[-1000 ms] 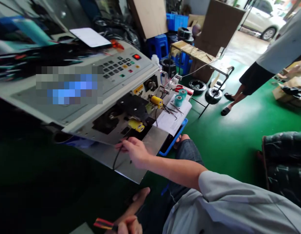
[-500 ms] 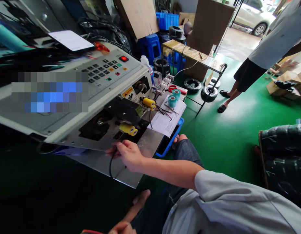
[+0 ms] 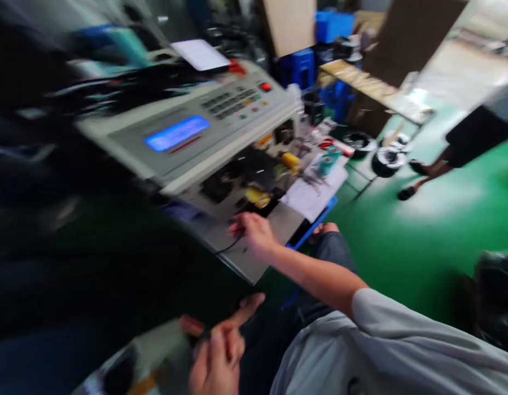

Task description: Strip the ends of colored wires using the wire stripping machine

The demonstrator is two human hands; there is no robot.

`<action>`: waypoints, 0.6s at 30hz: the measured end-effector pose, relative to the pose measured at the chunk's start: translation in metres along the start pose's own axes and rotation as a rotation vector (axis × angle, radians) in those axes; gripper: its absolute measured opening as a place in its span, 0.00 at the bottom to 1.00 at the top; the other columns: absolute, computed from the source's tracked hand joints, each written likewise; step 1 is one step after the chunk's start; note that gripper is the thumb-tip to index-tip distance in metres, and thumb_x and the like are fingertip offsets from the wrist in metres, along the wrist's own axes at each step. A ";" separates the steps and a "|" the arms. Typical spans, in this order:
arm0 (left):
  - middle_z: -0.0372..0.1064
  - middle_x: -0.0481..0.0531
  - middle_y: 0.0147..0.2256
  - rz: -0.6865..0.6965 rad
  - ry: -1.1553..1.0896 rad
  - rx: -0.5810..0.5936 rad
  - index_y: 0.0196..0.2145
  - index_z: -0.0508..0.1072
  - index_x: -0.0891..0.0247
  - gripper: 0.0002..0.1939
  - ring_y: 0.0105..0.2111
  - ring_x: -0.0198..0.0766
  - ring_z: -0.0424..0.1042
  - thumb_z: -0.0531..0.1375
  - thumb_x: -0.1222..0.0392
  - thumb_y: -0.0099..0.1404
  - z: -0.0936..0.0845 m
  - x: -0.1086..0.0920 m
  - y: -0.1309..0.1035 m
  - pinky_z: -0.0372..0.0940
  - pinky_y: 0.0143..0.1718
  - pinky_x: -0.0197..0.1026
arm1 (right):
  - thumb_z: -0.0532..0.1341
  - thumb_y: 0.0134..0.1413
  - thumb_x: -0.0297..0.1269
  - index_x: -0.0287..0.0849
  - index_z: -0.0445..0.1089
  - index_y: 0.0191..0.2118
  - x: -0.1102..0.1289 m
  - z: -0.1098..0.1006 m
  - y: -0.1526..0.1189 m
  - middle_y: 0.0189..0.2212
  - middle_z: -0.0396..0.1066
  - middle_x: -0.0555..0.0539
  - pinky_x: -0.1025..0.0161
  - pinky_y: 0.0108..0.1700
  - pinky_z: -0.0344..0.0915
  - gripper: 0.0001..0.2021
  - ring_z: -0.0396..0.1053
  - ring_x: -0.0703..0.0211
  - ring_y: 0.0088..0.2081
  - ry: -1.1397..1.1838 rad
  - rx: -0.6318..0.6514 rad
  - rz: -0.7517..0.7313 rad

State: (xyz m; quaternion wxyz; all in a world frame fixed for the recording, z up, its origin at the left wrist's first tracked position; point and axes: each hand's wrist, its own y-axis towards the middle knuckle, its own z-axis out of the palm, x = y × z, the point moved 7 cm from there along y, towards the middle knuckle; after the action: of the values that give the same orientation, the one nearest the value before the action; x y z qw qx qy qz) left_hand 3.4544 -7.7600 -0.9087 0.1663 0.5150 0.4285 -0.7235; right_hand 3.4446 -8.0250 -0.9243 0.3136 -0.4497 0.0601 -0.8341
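Observation:
My right hand (image 3: 256,233) is closed on a thin black cable (image 3: 229,248), just above the metal shelf (image 3: 254,266) at the front of a benchtop machine (image 3: 147,170). The cable trails from the fingers toward the shelf's near edge. Behind the hand is a yellow roller (image 3: 257,196) on the machine's front. At the bottom, my left hand (image 3: 216,362) has its fingers curled together, blurred by motion. A reddish piece shows beside it, but what it grips is hidden.
Papers (image 3: 305,195) with teal rolls (image 3: 326,163) lie right of the rollers, above a blue tray (image 3: 331,206). A grey-white object (image 3: 155,351) stands at lower left. Wires cover the machine's top. Farther back are a narrow table (image 3: 361,79), black coils (image 3: 388,160) and a standing person (image 3: 480,131).
The view has swung left and down, so the machine appears farther right. My right hand still holds the cable by the shelf. More of my left hand shows, and the grey-white object has appeared.

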 end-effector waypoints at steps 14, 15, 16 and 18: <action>0.72 0.51 0.35 0.168 -0.054 -0.042 0.49 0.82 0.61 0.23 0.26 0.32 0.63 0.62 0.38 0.75 -0.018 -0.012 0.001 0.59 0.25 0.35 | 0.47 0.80 0.50 0.45 0.66 0.36 -0.036 0.020 -0.181 0.26 0.71 0.48 0.62 0.35 0.65 0.22 0.69 0.59 0.28 -1.063 0.986 -0.176; 0.73 0.52 0.36 0.153 -0.048 -0.044 0.49 0.82 0.61 0.24 0.27 0.33 0.64 0.61 0.38 0.75 -0.019 -0.009 0.001 0.61 0.26 0.36 | 0.47 0.80 0.48 0.44 0.67 0.36 -0.034 0.023 -0.183 0.26 0.70 0.48 0.62 0.36 0.65 0.21 0.68 0.59 0.29 -1.082 1.021 -0.217; 0.74 0.53 0.37 0.134 -0.045 -0.043 0.48 0.82 0.61 0.24 0.27 0.33 0.65 0.61 0.37 0.75 -0.020 -0.008 0.001 0.62 0.27 0.35 | 0.48 0.80 0.46 0.44 0.67 0.37 -0.034 0.024 -0.185 0.27 0.70 0.48 0.62 0.36 0.65 0.19 0.68 0.59 0.29 -1.099 1.049 -0.248; 0.75 0.53 0.37 0.112 -0.039 -0.037 0.47 0.82 0.61 0.24 0.27 0.33 0.65 0.61 0.36 0.75 -0.020 -0.006 0.001 0.61 0.26 0.34 | 0.49 0.80 0.42 0.44 0.68 0.39 -0.035 0.022 -0.185 0.28 0.70 0.48 0.63 0.36 0.64 0.17 0.68 0.59 0.30 -1.142 1.078 -0.278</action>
State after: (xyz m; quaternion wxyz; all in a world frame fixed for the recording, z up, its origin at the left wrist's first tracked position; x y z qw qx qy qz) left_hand 3.4698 -7.7454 -0.9057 0.2245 0.5208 0.4091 -0.7149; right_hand 3.3896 -7.8534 -0.8655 0.3632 -0.5974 -0.5783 -0.4205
